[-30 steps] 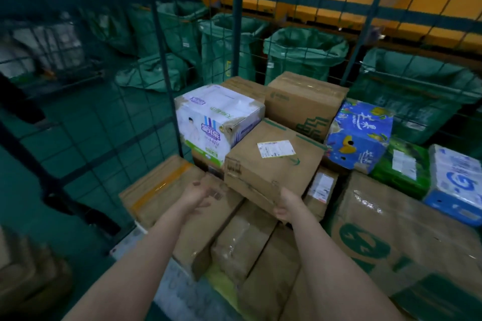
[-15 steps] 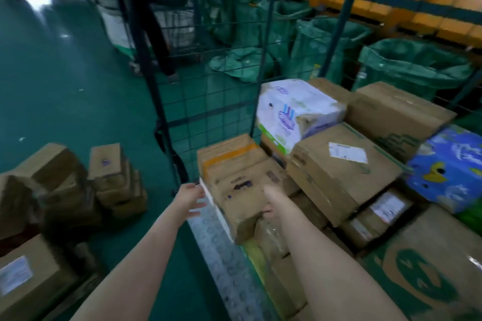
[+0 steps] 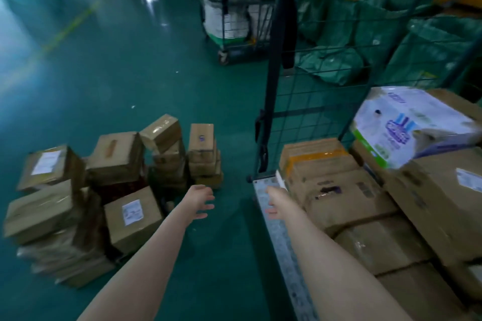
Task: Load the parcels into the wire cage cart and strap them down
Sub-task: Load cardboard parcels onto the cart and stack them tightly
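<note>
The green wire cage cart (image 3: 310,101) stands on the right, stacked with brown cardboard parcels (image 3: 347,198) and a white printed pack (image 3: 407,125). A black strap (image 3: 266,138) hangs down its corner post. A pile of brown parcels (image 3: 117,185) sits on the floor at the left. My left hand (image 3: 200,199) hovers over the floor between pile and cart, fingers spread, holding nothing. Just off the cart's metal base edge (image 3: 279,237), my right hand (image 3: 272,203) is held out empty with relaxed fingers.
The green floor (image 3: 130,60) stretches away to the upper left. Another wheeled cage (image 3: 234,15) with white sacks stands at the back. Green sacks (image 3: 391,34) lie behind the cart's mesh.
My view has swung left from the cart to the floor pile. Both hands have come off the cart's parcels and now reach out empty over the floor.
</note>
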Motion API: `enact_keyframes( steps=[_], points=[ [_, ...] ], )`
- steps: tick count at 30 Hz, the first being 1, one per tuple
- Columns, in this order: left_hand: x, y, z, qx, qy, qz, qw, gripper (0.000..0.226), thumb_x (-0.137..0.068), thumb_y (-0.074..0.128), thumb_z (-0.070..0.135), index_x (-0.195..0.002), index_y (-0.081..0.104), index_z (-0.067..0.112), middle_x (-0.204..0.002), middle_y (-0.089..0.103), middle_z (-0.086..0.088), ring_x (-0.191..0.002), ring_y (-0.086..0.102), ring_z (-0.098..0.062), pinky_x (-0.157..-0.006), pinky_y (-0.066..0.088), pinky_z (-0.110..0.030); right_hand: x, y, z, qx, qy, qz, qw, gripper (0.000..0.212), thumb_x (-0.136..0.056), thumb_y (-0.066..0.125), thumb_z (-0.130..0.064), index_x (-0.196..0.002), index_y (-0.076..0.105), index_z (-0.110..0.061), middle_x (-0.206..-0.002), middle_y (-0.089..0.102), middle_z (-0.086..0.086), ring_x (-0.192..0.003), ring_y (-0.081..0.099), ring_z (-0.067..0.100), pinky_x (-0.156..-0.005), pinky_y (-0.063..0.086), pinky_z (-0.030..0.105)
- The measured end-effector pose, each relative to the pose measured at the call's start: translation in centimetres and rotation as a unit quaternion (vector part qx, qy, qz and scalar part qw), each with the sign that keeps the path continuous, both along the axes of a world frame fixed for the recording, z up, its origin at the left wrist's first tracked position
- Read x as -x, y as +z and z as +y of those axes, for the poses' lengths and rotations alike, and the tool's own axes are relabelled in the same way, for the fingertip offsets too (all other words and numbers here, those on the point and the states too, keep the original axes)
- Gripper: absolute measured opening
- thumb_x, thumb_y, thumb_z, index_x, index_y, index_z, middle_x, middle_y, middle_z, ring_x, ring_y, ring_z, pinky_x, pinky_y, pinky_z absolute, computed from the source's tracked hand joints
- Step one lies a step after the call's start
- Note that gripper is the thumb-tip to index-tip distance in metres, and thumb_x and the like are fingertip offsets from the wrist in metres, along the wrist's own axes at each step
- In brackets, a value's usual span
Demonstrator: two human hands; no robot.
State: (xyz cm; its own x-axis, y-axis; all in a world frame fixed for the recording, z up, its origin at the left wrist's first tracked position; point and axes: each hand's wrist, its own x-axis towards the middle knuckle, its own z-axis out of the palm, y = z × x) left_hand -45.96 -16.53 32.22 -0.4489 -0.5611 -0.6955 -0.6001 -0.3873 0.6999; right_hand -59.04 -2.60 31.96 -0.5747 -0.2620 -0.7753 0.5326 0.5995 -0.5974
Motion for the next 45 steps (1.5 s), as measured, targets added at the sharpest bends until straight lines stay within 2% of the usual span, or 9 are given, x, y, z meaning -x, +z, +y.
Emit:
enact_keyframes(
  steps=[7,11,17,24,28,33,38,41,45],
  points=[
    [-7.9,-0.1,-7.7,-0.009,0.070,-0.025,0.997,0.022,-0.102,0.037,0.016,-0.121,0.047,0.014,-0.134,0.053,-0.012,-0.100,0.055,-0.025,-0.071,0.039,-0.033,-6.1,-0.8,-8.6,0.006,0.060,-0.006,0.998,0.047,-0.099,0.039,-0.022,-0.143,0.031,-0.009,-0.142,0.040,0.015,-0.112,0.056,0.031,-0.083,0.048,0.039],
    [-12.1,-1.4,-10.3,-0.002,0.056,-0.037,0.998,0.035,-0.101,0.034,0.012,-0.135,0.040,0.007,-0.135,0.050,-0.012,-0.116,0.053,-0.026,-0.078,0.040,-0.031,-9.6,-1.2,-12.5,-0.002,0.101,-0.023,0.995,0.046,-0.100,0.038,-0.021,-0.144,0.031,-0.010,-0.143,0.039,0.015,-0.113,0.055,0.031,-0.087,0.047,0.040],
    [-15.9,-3.4,-12.8,-0.032,0.145,-0.057,0.987,0.019,-0.099,0.039,0.017,-0.114,0.049,0.014,-0.103,0.057,-0.006,-0.070,0.054,-0.016,-0.057,0.038,-0.026,-11.3,-2.4,-17.0,-0.035,0.159,-0.034,0.986,0.046,-0.100,0.039,-0.019,-0.144,0.030,-0.009,-0.145,0.037,0.014,-0.117,0.054,0.032,-0.096,0.045,0.042],
    [-16.0,-4.5,-16.6,-0.022,0.167,-0.092,0.981,0.038,-0.099,0.040,0.018,-0.136,0.038,0.014,-0.113,0.059,-0.007,-0.090,0.057,-0.021,-0.076,0.043,-0.033,-9.5,-3.1,-23.2,-0.052,0.219,-0.022,0.974,0.046,-0.099,0.039,-0.019,-0.144,0.031,-0.008,-0.145,0.039,0.015,-0.116,0.054,0.032,-0.092,0.046,0.041],
    [-15.3,-4.8,-19.9,0.007,0.199,-0.092,0.976,0.039,-0.098,0.041,0.016,-0.136,0.038,0.010,-0.117,0.056,-0.010,-0.071,0.051,-0.015,-0.073,0.042,-0.032,-8.3,-3.3,-28.0,-0.043,0.247,-0.009,0.968,0.048,-0.099,0.040,-0.021,-0.144,0.031,-0.008,-0.144,0.040,0.015,-0.114,0.055,0.031,-0.090,0.047,0.041],
    [-15.9,-5.7,-22.8,0.012,0.227,-0.081,0.970,0.043,-0.095,0.043,0.017,-0.137,0.037,0.014,-0.123,0.056,-0.007,-0.090,0.058,-0.020,-0.073,0.043,-0.033,-8.6,-3.9,-32.6,-0.049,0.293,0.000,0.955,0.048,-0.099,0.039,-0.021,-0.144,0.030,-0.008,-0.141,0.042,0.015,-0.113,0.056,0.031,-0.085,0.047,0.040],
    [-18.6,-6.9,-25.0,-0.010,0.259,-0.087,0.962,0.044,-0.094,0.043,0.014,-0.138,0.036,0.014,-0.121,0.054,-0.008,-0.093,0.056,-0.023,-0.066,0.047,-0.037,-11.3,-5.0,-35.6,-0.072,0.345,-0.016,0.936,0.043,-0.098,0.041,-0.020,-0.138,0.036,-0.005,-0.138,0.046,0.016,-0.116,0.054,0.032,-0.096,0.046,0.042],
    [-21.0,-8.0,-26.8,-0.033,0.270,-0.102,0.957,0.045,-0.096,0.042,0.016,-0.140,0.035,0.015,-0.128,0.054,-0.010,-0.097,0.055,-0.022,-0.079,0.044,-0.035,-12.9,-6.0,-37.8,-0.085,0.355,-0.020,0.931,0.040,-0.098,0.042,-0.019,-0.135,0.039,-0.004,-0.135,0.048,0.016,-0.117,0.053,0.032,-0.097,0.044,0.042],
    [-25.4,-9.4,-30.1,-0.050,0.265,-0.134,0.954,0.044,-0.096,0.043,0.017,-0.139,0.037,0.014,-0.130,0.052,-0.010,-0.096,0.055,-0.022,-0.073,0.043,-0.033,-16.4,-7.6,-42.3,-0.092,0.351,-0.022,0.932,0.040,-0.095,0.043,-0.021,-0.132,0.043,-0.007,-0.130,0.051,0.012,-0.098,0.057,0.028,-0.085,0.047,0.040]
  ],
)
